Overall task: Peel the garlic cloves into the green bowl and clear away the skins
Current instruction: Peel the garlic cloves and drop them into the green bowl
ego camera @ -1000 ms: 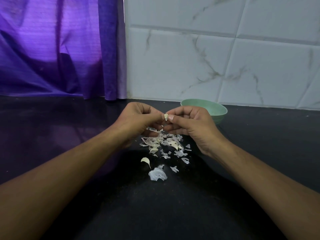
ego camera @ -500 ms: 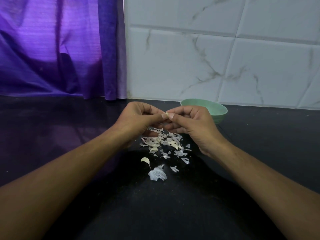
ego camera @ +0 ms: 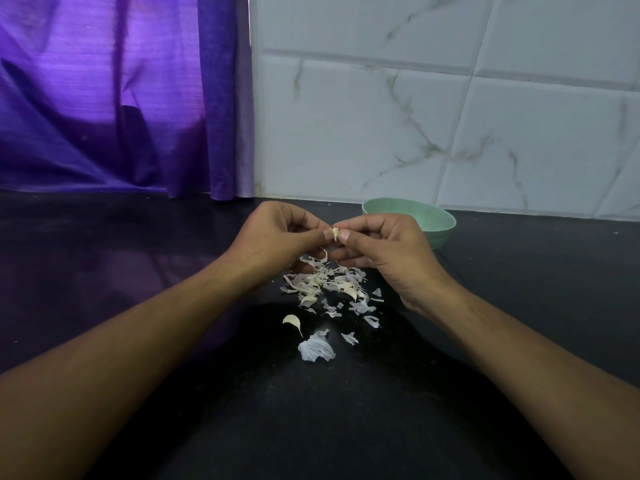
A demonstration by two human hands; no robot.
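Both hands, the left hand (ego camera: 277, 237) and the right hand (ego camera: 384, 247), are pinching one garlic clove (ego camera: 335, 233) (tiny, slippery) in front of the green bowl (ego camera: 436, 220); squeezing hard could be popping it into the skins (ego camera: 325, 285).

Home kitchen. Black polished stone counter (ego camera: 104, 271) against white marble-look tiled wall (ego camera: 381, 133); purple curtain (ego camera: 104, 98) at counter's back left edge (daylight glowing through); green bowl (ego camera: 438, 232), garlic skins (ego camera: 325, 282) on counter.

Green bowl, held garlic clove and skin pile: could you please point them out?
green bowl (ego camera: 437, 216): head view, inner wall.
garlic clove (ego camera: 335, 233): head view, exposed middle.
skin pile (ego camera: 325, 284): head view, heap's centre.
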